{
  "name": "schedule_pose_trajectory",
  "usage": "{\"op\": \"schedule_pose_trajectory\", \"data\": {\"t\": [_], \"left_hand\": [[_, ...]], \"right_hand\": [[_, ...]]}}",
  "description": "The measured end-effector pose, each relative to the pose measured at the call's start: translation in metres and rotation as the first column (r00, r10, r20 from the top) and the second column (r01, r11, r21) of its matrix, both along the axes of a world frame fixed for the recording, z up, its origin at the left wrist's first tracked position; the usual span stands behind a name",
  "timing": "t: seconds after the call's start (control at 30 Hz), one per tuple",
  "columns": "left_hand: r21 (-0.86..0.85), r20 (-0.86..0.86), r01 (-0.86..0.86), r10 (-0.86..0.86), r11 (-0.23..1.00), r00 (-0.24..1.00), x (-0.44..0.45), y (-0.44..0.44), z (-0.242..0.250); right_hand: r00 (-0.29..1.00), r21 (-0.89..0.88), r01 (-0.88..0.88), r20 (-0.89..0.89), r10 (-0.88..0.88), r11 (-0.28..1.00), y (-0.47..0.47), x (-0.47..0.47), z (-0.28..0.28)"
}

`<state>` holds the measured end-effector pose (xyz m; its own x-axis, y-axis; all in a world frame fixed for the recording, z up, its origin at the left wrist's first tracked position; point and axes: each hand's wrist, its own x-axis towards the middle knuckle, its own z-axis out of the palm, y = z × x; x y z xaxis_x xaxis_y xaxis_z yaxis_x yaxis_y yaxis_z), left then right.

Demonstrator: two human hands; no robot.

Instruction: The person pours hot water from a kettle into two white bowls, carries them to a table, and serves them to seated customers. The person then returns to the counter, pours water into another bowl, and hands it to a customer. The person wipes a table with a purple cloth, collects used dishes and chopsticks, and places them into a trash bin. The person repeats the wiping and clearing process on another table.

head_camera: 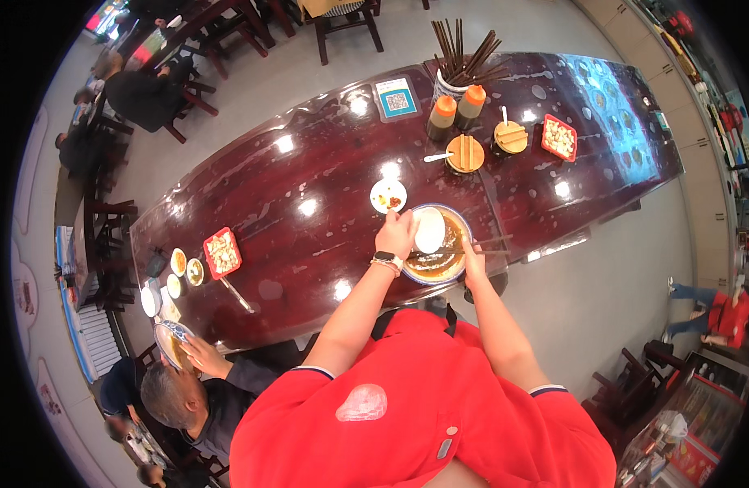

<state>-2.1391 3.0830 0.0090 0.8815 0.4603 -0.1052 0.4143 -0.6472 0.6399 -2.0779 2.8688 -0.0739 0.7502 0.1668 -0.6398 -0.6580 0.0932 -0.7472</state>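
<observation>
A large bowl (437, 277) with a blue rim and brown broth stands at the table's near edge. My right hand (473, 262) grips its right rim. A pair of chopsticks (493, 251) lies across the bowl and passes by that hand. My left hand (396, 235), with a watch on its wrist, holds the left edge of a small white dish (430, 229) in or just over the bowl; the exact contact is hidden. Just beyond my left fingers sits a small white saucer (386, 194) with red and yellow food remains.
Sauce bottles (441, 116), a chopstick holder (450, 88), wooden-lidded jars (465, 154) and a red tray of garlic (559, 138) stand on the table's far side. Another red tray (222, 252) is at left. A seated person (173, 393) at my left lifts a patterned bowl (172, 344).
</observation>
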Motion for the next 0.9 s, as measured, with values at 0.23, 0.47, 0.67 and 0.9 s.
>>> {"op": "schedule_pose_trajectory", "data": {"t": [0.23,0.47,0.67,0.9], "left_hand": [[-0.126,-0.058,-0.463,0.46,0.877,0.886,0.012,0.085,-0.107],[-0.364,-0.111,-0.53,0.53,0.766,0.841,0.015,0.111,-0.15],[-0.27,-0.015,-0.523,0.539,0.809,0.842,0.014,0.097,-0.107],[-0.481,-0.048,-0.605,0.67,0.634,0.74,-0.039,0.077,-0.042]], "right_hand": [[0.997,-0.131,-0.06,0.032,0.065,0.99,-0.006,0.0,-0.001],[0.996,-0.208,-0.055,0.062,0.069,0.977,0.011,0.001,0.013],[0.997,-0.248,-0.079,-0.004,0.081,0.966,-0.001,0.001,0.006],[0.981,-0.143,-0.183,0.033,0.189,0.973,-0.01,0.003,-0.011]]}}
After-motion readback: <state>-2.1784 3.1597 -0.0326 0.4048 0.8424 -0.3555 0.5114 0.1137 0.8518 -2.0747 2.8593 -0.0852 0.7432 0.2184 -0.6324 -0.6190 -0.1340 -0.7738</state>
